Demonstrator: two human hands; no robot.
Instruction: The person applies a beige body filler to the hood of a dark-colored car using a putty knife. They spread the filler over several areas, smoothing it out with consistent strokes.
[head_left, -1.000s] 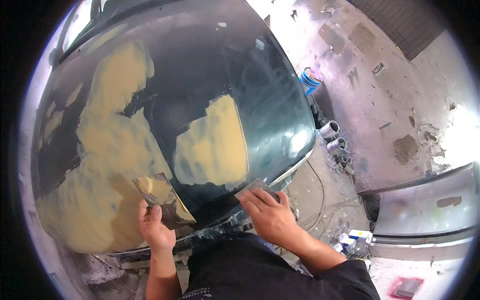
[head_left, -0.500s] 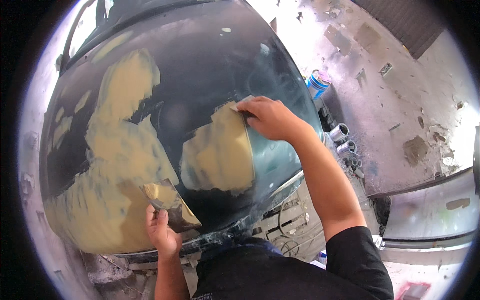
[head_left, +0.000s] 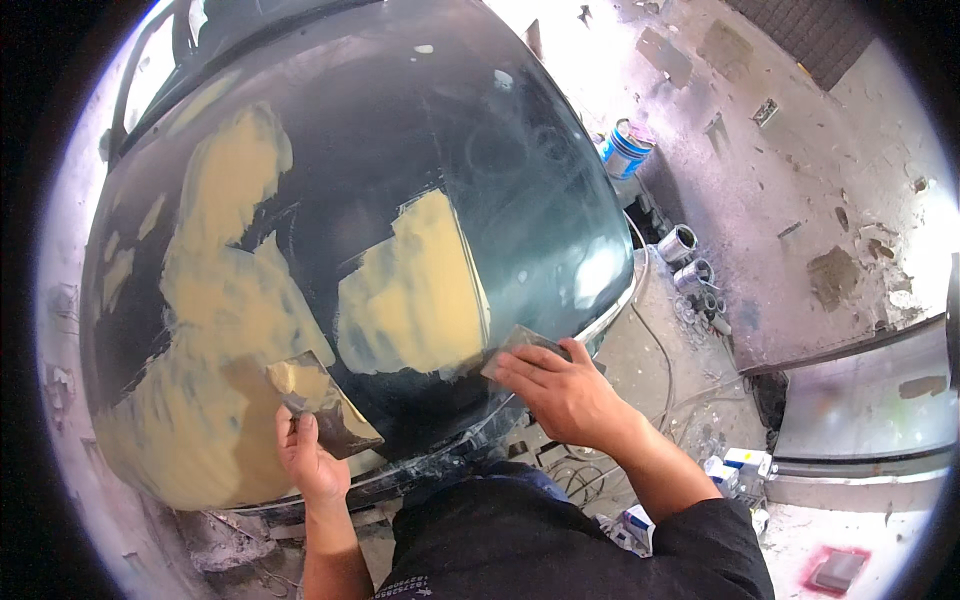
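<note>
A dark car hood (head_left: 370, 120) fills the middle. On it lie a large yellowish filler patch (head_left: 215, 330) at the left and a smaller filler patch (head_left: 420, 300) near the centre, its right edge fairly straight. My left hand (head_left: 315, 462) grips a thin, flat mixing plate (head_left: 345, 418) over the near part of the large patch; a lump of filler (head_left: 297, 380) sits on the plate's far corner. Closed on a flat, greyish putty spreader (head_left: 512, 345), my right hand (head_left: 572, 398) is by the hood's near edge, just below the smaller patch's lower right corner. Its thumb is partly visible.
A blue and white can (head_left: 627, 150) stands beyond the hood's right side. Nearer are open metal cans (head_left: 678, 243) and a hose (head_left: 662, 350) along the floor. Small boxes (head_left: 748, 465) lie at the lower right, by a pale panel (head_left: 865, 410).
My right hand and the spreader have come down from the smaller patch's top right to below its lower right corner. The left hand still holds the plate; the view has shifted slightly.
</note>
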